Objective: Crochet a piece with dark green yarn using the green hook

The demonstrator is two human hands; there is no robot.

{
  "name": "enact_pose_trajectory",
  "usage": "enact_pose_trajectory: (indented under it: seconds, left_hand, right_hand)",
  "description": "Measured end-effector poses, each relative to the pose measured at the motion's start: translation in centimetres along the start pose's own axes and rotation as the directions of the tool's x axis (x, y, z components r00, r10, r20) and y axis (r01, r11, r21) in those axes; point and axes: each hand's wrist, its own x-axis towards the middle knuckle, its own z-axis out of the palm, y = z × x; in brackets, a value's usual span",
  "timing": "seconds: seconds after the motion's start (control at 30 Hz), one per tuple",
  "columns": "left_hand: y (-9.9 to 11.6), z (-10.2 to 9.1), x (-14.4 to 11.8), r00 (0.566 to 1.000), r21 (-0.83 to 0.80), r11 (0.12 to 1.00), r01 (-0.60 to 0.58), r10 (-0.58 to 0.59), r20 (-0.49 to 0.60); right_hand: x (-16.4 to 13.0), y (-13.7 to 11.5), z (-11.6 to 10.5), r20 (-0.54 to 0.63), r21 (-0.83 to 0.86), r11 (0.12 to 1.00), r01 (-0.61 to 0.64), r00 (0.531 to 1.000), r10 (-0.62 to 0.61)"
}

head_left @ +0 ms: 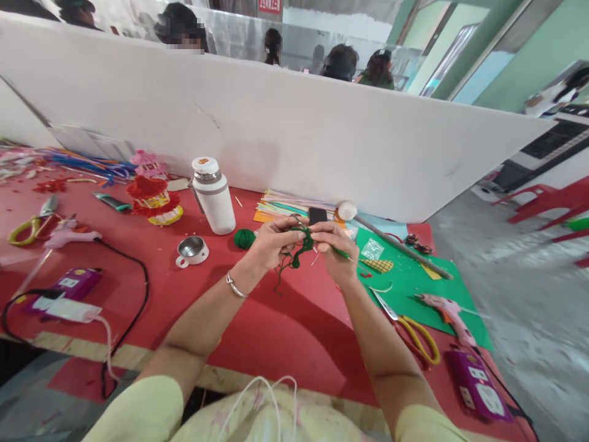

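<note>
Well, held yarn (303, 246) over red table (285, 350); white partition (322, 135) behind.

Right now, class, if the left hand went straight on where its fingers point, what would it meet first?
Probably the right hand, just past the green yarn work that the left hand pinches; depth is hard to judge.

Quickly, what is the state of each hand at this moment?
Left hand: closed, pinching the green crocheted yarn piece.
Right hand: closed around a green-handled crochet hook.

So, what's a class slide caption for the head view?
Left hand holds green yarn work, right hand a slim tool, over a red table with yarn ball and white flask.
</note>
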Motion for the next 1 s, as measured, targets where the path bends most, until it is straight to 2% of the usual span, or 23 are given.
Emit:
enact_pose_trajectory:
  seconds: [0.1, 0.17, 0.27, 0.33, 0.43, 0.6, 0.7, 0.77, 0.87, 1.0]
  left_hand:
    - [-0.4, 0.3, 0.0, 0.998, 0.044, 0.998, -0.050, 0.051, -0.023]
    - [-0.7, 0.4, 0.0, 0.986, 0.128, 0.980, -0.154, 0.162, -0.050]
    - [-1.3, 0.6, 0.0, 0.922, 0.333, 0.885, -0.326, 0.375, -0.096]
    - [-1.7, 0.9, 0.0, 0.892, 0.392, 0.848, -0.356, 0.433, -0.128]
    - [-2.0, 1.3, -0.2, 0.923, 0.247, 0.919, -0.308, 0.352, -0.157]
    - [-1.3, 1.7, -0.5, 0.979, -0.020, 0.986, -0.164, 0.160, -0.129]
    - [-0.8, 1.3, -0.5, 1.000, -0.142, 0.990, 0.006, -0.010, -0.024]
    - [-0.5, 0.9, -0.4, 0.993, -0.200, 0.973, 0.113, -0.104, 0.057]
    - [-0.1, 0.5, -0.2, 0.981, -0.230, 0.956, 0.183, -0.164, 0.103]
    - [0.2, 0.1, 0.0, 0.983, -0.198, 0.964, 0.178, -0.162, 0.091]
  right_hand:
    - [0.1, -0.3, -0.1, 0.024, -0.127, 0.989, 0.071, 0.997, -0.068]
    - [0.2, -0.2, -0.2, 0.073, -0.134, 0.986, 0.103, 0.993, -0.093]
    - [0.3, 0.0, -0.1, 0.059, -0.215, 0.964, 0.157, 0.987, -0.147]
    - [0.0, 0.1, 0.3, 0.029, -0.342, 0.917, 0.207, 0.977, -0.210]
    - [-0.4, 0.2, 1.0, 0.013, -0.457, 0.845, 0.279, 0.952, -0.307]
    - [-0.9, 0.5, 1.6, -0.074, -0.406, 0.867, 0.289, 0.935, -0.347]
    - [-0.9, 0.6, 1.6, -0.101, -0.343, 0.898, 0.275, 0.940, -0.326]
    - [-0.7, 0.7, 1.3, -0.105, -0.273, 0.932, 0.238, 0.956, -0.275]
    - [-0.2, 0.8, 0.5, -0.045, -0.110, 0.977, 0.181, 0.981, -0.187]
    - [0.7, 0.9, -1.0, 0.108, 0.032, 0.995, 0.099, 0.989, -0.102]
